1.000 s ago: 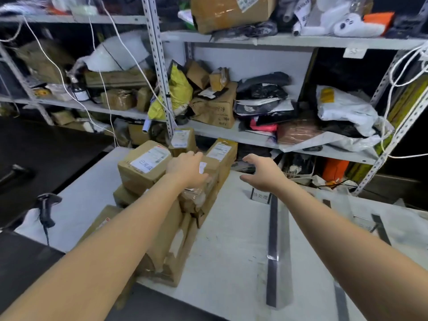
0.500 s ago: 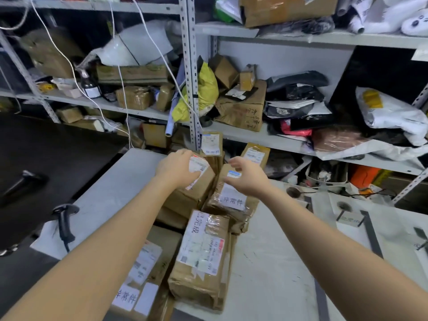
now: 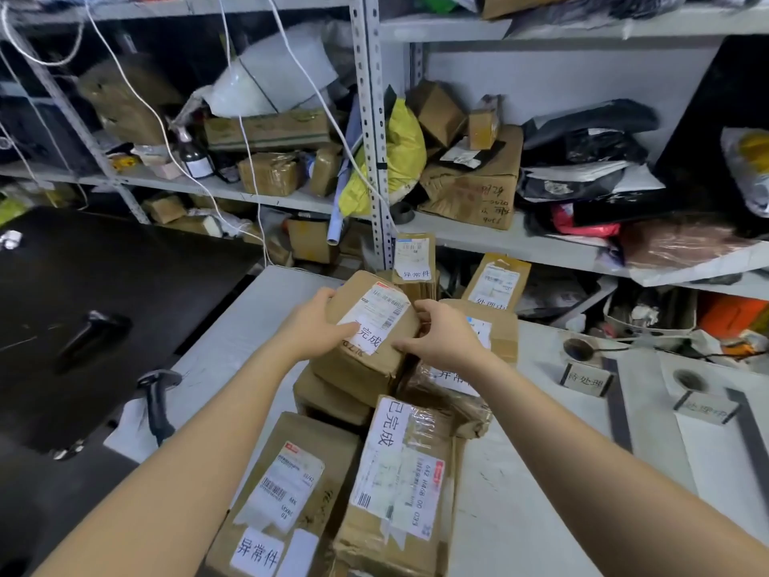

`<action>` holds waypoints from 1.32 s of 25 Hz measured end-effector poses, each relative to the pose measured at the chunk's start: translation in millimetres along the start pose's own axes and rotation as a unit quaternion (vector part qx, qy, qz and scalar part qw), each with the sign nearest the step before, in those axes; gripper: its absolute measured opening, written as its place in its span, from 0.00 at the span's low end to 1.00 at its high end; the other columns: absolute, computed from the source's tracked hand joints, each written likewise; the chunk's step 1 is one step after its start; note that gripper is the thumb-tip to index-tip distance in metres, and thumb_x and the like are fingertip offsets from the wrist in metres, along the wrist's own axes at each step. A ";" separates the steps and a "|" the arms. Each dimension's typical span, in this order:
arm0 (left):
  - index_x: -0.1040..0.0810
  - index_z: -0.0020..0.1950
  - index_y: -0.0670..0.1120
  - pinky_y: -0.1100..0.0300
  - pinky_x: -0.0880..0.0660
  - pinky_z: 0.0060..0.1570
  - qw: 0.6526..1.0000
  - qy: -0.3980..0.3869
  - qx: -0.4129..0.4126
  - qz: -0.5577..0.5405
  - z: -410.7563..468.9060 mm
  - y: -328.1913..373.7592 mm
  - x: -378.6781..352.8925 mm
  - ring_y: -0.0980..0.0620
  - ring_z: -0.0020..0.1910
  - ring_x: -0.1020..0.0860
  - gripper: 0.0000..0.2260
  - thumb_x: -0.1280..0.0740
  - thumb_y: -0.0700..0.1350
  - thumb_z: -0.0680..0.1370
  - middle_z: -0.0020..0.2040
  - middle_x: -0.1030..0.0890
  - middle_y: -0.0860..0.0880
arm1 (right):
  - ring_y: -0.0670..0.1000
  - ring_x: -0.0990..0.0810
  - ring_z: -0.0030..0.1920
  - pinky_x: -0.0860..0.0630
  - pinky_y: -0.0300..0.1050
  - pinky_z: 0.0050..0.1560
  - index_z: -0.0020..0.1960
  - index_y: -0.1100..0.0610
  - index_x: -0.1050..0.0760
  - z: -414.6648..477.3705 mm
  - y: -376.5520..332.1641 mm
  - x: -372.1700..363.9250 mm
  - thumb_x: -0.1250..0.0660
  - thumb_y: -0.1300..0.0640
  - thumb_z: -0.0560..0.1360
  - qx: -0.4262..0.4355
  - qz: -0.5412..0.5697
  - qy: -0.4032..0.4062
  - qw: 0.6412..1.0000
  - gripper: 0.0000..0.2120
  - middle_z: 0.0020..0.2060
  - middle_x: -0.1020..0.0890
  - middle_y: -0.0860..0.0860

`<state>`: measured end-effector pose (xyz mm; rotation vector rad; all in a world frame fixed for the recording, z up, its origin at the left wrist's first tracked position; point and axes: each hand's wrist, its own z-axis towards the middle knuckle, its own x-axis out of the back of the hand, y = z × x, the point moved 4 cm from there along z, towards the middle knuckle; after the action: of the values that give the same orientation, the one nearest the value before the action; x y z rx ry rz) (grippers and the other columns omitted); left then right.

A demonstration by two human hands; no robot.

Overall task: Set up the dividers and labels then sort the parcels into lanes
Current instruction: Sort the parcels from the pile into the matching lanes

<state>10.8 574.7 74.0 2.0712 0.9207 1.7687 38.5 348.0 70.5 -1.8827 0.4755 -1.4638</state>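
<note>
A brown cardboard parcel with a white shipping label sits tilted on top of a pile of several taped parcels on the white table. My left hand grips its left side, thumb across the label. My right hand grips its right edge. Two long labelled parcels lie nearest me. Two upright parcels stand at the table's far edge. Two small label stands and dark divider strips are on the table to the right.
A black barcode scanner lies at the table's left edge beside a black surface. Grey metal shelves behind the table are crammed with boxes, bags and hanging white cables. Cluttered bins sit at the back right.
My view swung left and closer to the pile. My right hand came across from the table's middle, and both hands now hold the top parcel.
</note>
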 end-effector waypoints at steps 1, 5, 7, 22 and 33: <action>0.36 0.75 0.55 0.45 0.21 0.58 0.999 -0.004 0.000 -0.034 1.1 -5.4 0.8 0.48 0.58 0.20 0.33 0.26 0.57 0.74 0.64 0.21 0.50 | 0.52 0.23 0.66 0.23 0.48 0.64 0.76 0.56 0.32 -0.1 -2.1 -1.5 0.20 0.50 0.70 -0.004 0.004 0.001 1.000 0.39 0.68 0.22 0.51; 0.35 0.73 0.60 0.46 0.21 0.59 0.990 -0.032 -0.009 -0.137 6.7 -24.1 -1.5 0.51 0.59 0.21 0.32 0.25 0.58 0.73 0.62 0.21 0.53 | 0.49 0.22 0.62 0.22 0.47 0.63 0.77 0.55 0.32 -4.3 -8.4 -9.1 0.19 0.51 0.69 -0.043 0.074 0.027 0.996 0.40 0.69 0.22 0.49; 0.34 0.74 0.59 0.49 0.22 0.59 0.985 -0.046 -0.027 -0.164 8.0 -28.9 -4.7 0.53 0.60 0.22 0.31 0.25 0.59 0.74 0.64 0.22 0.55 | 0.49 0.23 0.62 0.23 0.45 0.62 0.77 0.55 0.33 -9.0 -12.0 -16.2 0.19 0.53 0.70 -0.073 0.107 0.044 0.991 0.40 0.69 0.23 0.49; 0.32 0.69 0.61 0.50 0.21 0.58 0.956 -0.023 -0.103 -0.275 11.8 -42.3 11.3 0.55 0.59 0.22 0.29 0.23 0.56 0.73 0.61 0.22 0.59 | 0.44 0.23 0.59 0.20 0.45 0.61 0.76 0.58 0.32 -24.0 -52.2 -39.8 0.19 0.60 0.70 -0.119 0.301 0.137 0.936 0.39 0.67 0.22 0.47; 0.31 0.72 0.59 0.50 0.22 0.62 0.931 -0.013 -0.201 -0.303 -30.0 74.0 68.2 0.57 0.59 0.20 0.32 0.21 0.49 0.72 0.60 0.20 0.59 | 0.34 0.20 0.51 0.21 0.32 0.46 0.71 0.50 0.25 -66.4 -74.9 68.6 0.21 0.63 0.70 -0.019 0.373 0.195 0.907 0.31 0.54 0.20 0.36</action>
<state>7.4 554.3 177.0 1.3560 0.9554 1.4368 -13.5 334.9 179.3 -1.1893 1.2602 -1.2718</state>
